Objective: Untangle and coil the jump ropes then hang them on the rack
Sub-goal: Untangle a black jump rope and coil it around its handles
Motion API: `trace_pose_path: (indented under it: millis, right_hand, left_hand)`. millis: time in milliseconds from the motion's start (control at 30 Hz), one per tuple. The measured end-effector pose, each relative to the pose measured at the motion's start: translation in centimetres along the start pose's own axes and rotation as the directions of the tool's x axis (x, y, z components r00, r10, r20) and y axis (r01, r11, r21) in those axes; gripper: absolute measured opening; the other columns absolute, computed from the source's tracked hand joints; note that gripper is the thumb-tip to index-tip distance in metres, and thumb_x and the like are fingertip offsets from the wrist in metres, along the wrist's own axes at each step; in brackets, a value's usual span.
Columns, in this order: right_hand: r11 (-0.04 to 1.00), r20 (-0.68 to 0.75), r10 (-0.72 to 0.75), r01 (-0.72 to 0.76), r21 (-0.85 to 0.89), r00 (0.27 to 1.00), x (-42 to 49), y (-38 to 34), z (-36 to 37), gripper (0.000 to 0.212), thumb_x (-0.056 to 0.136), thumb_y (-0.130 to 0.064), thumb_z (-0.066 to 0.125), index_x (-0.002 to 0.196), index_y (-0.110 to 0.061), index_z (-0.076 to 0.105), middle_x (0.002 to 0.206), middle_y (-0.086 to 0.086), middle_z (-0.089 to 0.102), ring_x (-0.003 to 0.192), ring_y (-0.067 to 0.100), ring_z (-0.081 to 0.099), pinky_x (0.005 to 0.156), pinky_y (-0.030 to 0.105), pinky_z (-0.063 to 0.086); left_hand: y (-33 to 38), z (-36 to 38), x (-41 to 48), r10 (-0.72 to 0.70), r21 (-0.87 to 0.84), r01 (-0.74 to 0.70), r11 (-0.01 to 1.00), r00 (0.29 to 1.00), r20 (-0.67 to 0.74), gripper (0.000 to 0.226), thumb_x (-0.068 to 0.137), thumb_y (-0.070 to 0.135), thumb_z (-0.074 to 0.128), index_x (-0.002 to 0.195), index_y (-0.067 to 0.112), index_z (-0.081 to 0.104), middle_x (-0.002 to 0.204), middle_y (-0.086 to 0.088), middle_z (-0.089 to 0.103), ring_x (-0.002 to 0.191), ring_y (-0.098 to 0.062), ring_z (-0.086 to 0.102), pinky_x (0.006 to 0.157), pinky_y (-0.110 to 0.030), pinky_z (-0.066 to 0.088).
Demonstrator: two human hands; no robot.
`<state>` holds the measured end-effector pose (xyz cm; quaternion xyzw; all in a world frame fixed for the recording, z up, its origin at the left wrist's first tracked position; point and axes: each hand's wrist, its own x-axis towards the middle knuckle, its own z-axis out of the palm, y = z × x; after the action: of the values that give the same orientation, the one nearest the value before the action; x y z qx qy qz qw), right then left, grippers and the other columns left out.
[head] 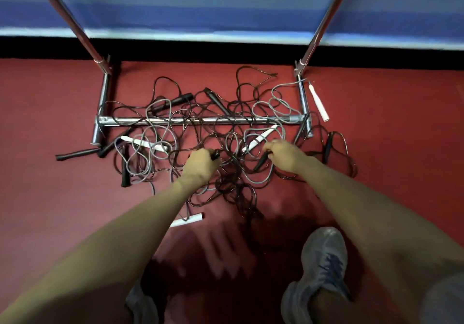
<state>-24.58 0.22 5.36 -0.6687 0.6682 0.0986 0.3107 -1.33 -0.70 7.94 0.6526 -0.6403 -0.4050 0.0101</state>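
Note:
A tangle of black and grey jump ropes [200,135] lies on the red floor across the base of a chrome rack [175,120]. Black handles and white handles stick out of the pile. My left hand [200,164] grips a black handle [215,155] in the middle of the tangle. My right hand [283,154] grips another black handle [261,161] just to the right, beside a white handle [259,138]. The rack's two uprights rise out of the top of the view.
A white handle [187,219] lies near my left forearm, another white handle [319,102] outside the rack's right foot. Black handles [75,153] lie at the left. My grey shoes [322,261] stand on the floor close behind. A blue wall [226,2] is beyond the rack.

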Motion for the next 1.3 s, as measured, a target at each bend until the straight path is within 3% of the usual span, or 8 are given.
trace_pose_path:
  millis: [267, 467, 600, 833, 967, 1067, 1167, 1300]
  right_hand:
    - [0.941, -0.024, -0.066, 0.054, -0.335, 0.998, 4.1, 1.9, 3.9, 0.036, 0.092, -0.004, 0.048, 0.123, -0.016, 0.06, 0.127, 0.007, 0.056, 0.121, 0.028, 0.044, 0.102, 0.04, 0.038]
    - [0.867, -0.192, -0.103, -0.007, -0.499, 0.976, 2.5, 0.0, 3.8, 0.035, 0.096, -0.007, 0.039, 0.129, -0.012, 0.049, 0.128, 0.008, 0.056, 0.128, 0.026, 0.04, 0.111, 0.041, 0.022]
    - [0.904, -0.197, -0.002, -0.082, -0.42, 0.98, -0.4, -1.7, 0.0, 0.042, 0.092, -0.001, 0.043, 0.133, -0.01, 0.044, 0.124, 0.012, 0.059, 0.117, 0.031, 0.053, 0.099, 0.04, 0.038]
    - [0.996, -0.325, 0.087, -0.091, 0.005, 0.942, -9.4, -6.5, -10.0, 0.034, 0.091, -0.002, 0.049, 0.125, -0.002, 0.045, 0.122, 0.02, 0.057, 0.107, 0.039, 0.059, 0.083, 0.039, 0.047]
    - [0.991, -0.365, 0.048, 0.001, 0.134, 0.93, -14.4, -10.5, -15.9, 0.025, 0.093, -0.008, 0.049, 0.118, -0.004, 0.048, 0.113, 0.02, 0.059, 0.098, 0.035, 0.058, 0.076, 0.034, 0.043]
    - [0.962, -0.449, 0.028, 0.098, 0.254, 0.893, -18.1, -13.4, -19.7, 0.021, 0.095, -0.016, 0.053, 0.115, -0.008, 0.055, 0.098, 0.008, 0.058, 0.083, 0.024, 0.052, 0.066, 0.028, 0.034]
    - [0.861, -0.509, -0.003, 0.261, 0.436, 0.861, -21.0, -16.0, -22.6, 0.008, 0.096, -0.016, 0.053, 0.104, -0.013, 0.053, 0.087, 0.005, 0.059, 0.066, 0.02, 0.05, 0.057, 0.03, 0.035]
    - [0.741, -0.787, -0.096, 0.572, 0.353, 0.61, -24.3, -18.6, -23.2, 0.008, 0.099, -0.016, 0.046, 0.106, -0.014, 0.05, 0.076, 0.0, 0.053, 0.064, 0.017, 0.045, 0.061, 0.029, 0.036]
  left_hand:
    - [-1.9, 4.5, 2.2, -0.043, -0.046, 0.044, 0.998, 0.999, 0.023, 0.018, 0.091, 0.019, 0.062, 0.097, 0.002, 0.065, 0.096, -0.022, 0.069, 0.091, -0.037, 0.064, 0.069, -0.031, 0.042]
    - [-1.6, 4.0, 1.1, -0.047, -0.074, 0.048, 0.996, 0.999, 0.017, 0.025, 0.088, 0.021, 0.067, 0.104, 0.002, 0.066, 0.103, -0.02, 0.066, 0.097, -0.034, 0.063, 0.075, -0.03, 0.045]
    - [0.6, 0.7, -1.7, -0.047, -0.108, 0.044, 0.993, 0.999, -0.021, 0.057, 0.087, 0.036, 0.068, 0.131, 0.003, 0.053, 0.132, -0.018, 0.041, 0.112, -0.033, 0.054, 0.102, -0.028, 0.037]
    - [6.4, -7.9, -9.4, 0.068, -0.157, -0.094, 0.983, 0.984, -0.162, 0.019, 0.096, 0.012, 0.039, 0.08, 0.007, 0.049, 0.121, -0.034, 0.048, 0.098, -0.044, 0.053, 0.079, -0.035, 0.043]
    - [9.0, -13.9, -14.1, 0.191, -0.169, -0.235, 0.957, 0.952, -0.241, 0.015, 0.096, 0.008, 0.046, 0.092, 0.004, 0.06, 0.087, -0.02, 0.062, 0.067, -0.025, 0.053, 0.057, -0.028, 0.042]
    - [10.5, -17.8, -17.1, 0.233, -0.344, -0.329, 0.88, 0.928, -0.291, 0.009, 0.09, 0.009, 0.062, 0.097, 0.013, 0.066, 0.081, -0.008, 0.067, 0.071, -0.021, 0.06, 0.074, -0.035, 0.054]
    - [12.0, -20.5, -20.1, 0.285, -0.465, -0.421, 0.779, 0.898, -0.336, 0.007, 0.089, 0.007, 0.065, 0.095, 0.011, 0.065, 0.076, -0.004, 0.064, 0.07, -0.02, 0.061, 0.072, -0.031, 0.051]
    - [12.9, -22.4, -22.4, 0.291, -0.616, -0.509, 0.602, 0.857, -0.425, 0.016, 0.092, 0.012, 0.062, 0.107, 0.01, 0.065, 0.088, 0.002, 0.068, 0.082, -0.005, 0.063, 0.073, -0.019, 0.045]
